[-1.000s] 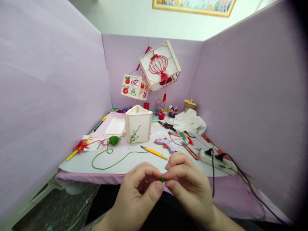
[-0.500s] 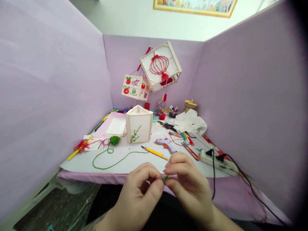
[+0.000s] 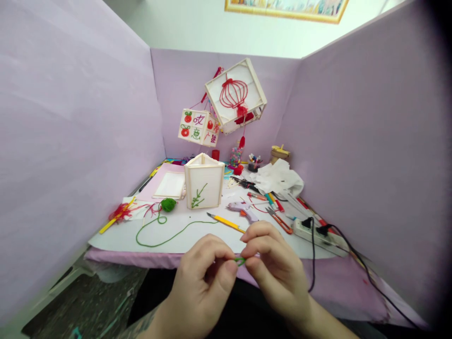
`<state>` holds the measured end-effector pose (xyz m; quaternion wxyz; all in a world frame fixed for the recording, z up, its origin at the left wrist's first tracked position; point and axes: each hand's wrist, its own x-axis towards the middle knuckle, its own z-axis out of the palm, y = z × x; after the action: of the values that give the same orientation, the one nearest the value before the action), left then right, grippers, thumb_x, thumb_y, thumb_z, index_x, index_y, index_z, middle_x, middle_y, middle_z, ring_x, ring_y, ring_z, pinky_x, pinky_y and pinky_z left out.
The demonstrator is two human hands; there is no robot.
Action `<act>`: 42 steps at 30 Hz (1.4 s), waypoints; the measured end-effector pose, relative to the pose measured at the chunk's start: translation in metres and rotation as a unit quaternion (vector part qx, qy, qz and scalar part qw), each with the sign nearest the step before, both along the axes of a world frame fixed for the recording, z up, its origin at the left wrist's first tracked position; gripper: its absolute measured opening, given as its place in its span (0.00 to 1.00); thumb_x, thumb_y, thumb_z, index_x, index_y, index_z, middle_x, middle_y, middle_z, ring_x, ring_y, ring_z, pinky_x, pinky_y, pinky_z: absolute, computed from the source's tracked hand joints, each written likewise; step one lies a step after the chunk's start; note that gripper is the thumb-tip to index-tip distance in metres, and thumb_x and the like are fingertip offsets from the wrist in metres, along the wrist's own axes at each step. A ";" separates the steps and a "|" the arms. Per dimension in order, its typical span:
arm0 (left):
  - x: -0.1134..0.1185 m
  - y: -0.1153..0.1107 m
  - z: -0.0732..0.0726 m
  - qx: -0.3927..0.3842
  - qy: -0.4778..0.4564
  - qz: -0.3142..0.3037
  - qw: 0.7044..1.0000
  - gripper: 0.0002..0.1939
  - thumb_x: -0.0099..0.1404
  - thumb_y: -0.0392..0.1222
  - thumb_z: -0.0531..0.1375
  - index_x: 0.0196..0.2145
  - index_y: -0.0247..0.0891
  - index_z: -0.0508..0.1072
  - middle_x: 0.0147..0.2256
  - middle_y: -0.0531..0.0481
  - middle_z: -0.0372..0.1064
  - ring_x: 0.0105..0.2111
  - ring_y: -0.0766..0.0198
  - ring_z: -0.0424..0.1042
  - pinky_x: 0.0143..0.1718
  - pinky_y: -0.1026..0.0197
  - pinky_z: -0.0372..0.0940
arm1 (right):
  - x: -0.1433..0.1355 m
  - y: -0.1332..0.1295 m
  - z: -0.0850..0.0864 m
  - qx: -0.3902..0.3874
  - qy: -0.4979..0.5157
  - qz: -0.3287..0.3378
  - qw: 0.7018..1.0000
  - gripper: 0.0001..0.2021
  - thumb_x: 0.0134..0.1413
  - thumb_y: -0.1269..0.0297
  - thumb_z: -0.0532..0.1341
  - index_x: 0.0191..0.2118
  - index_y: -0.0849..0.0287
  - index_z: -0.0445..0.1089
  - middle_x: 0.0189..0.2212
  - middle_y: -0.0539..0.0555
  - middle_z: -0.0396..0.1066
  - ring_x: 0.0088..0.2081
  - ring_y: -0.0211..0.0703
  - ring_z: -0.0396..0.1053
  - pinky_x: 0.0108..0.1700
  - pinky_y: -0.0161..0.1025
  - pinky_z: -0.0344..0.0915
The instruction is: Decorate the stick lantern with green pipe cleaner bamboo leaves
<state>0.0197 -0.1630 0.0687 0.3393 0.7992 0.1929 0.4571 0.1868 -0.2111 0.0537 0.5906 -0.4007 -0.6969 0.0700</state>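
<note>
Between my two hands, just over the table's front edge, is a short looped piece of green yarn point(image 3: 240, 260). The thumb and forefinger of my left hand point(image 3: 205, 282) pinch one end of it. At the other end my right hand point(image 3: 278, 278) pinches it with thumb and fingertips. A green yarn ball point(image 3: 168, 205) lies on the table at the left, its loose strand curving toward the middle. Beyond my hands stands a three-sided white lantern point(image 3: 205, 183) with a green branch design on its front. A yellow craft knife point(image 3: 226, 222) lies just past my fingers.
A glue gun point(image 3: 243, 211), orange snips point(image 3: 278, 221) and a power strip point(image 3: 319, 240) with black cords lie on the right. Crumpled white paper point(image 3: 278, 179) sits behind them. Decorated box lanterns point(image 3: 236, 96) hang at the back. Purple partitions point(image 3: 353, 117) enclose the table.
My hands have drawn slightly apart, and the green yarn between the fingertips now shows as a longer, open loop. The things on the table stay where they were.
</note>
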 end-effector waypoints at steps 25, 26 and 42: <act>0.002 0.000 -0.003 -0.221 0.025 -0.064 0.973 0.16 0.67 0.55 0.55 0.36 0.39 0.71 0.32 0.50 0.67 0.31 0.65 0.66 0.28 0.67 0.63 | -0.001 0.002 -0.005 -0.018 -0.023 -0.031 0.999 0.04 0.61 0.71 0.55 0.39 0.55 0.63 0.40 0.53 0.63 0.44 0.41 0.65 0.47 0.39 0.62; 0.002 0.000 -0.003 -0.220 0.025 -0.062 0.973 0.16 0.67 0.55 0.55 0.36 0.39 0.71 0.31 0.51 0.67 0.30 0.66 0.66 0.28 0.67 0.63 | -0.001 0.001 -0.006 -0.014 -0.026 -0.036 0.999 0.04 0.61 0.72 0.55 0.39 0.55 0.63 0.40 0.52 0.63 0.44 0.41 0.65 0.47 0.38 0.63; 0.000 0.002 -0.007 0.001 -0.019 0.025 0.999 0.09 0.66 0.37 0.59 0.44 0.44 0.68 0.35 0.52 0.65 0.28 0.69 0.66 0.28 0.67 0.65 | -0.001 0.004 0.002 0.041 -0.059 -0.074 0.995 0.04 0.59 0.73 0.57 0.37 0.56 0.65 0.36 0.54 0.66 0.40 0.44 0.67 0.42 0.40 0.67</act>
<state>0.0201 -0.1614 0.0616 0.3309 0.7852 0.2061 0.4811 0.1856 -0.2076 0.0557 0.5678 -0.4299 -0.7015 -0.0266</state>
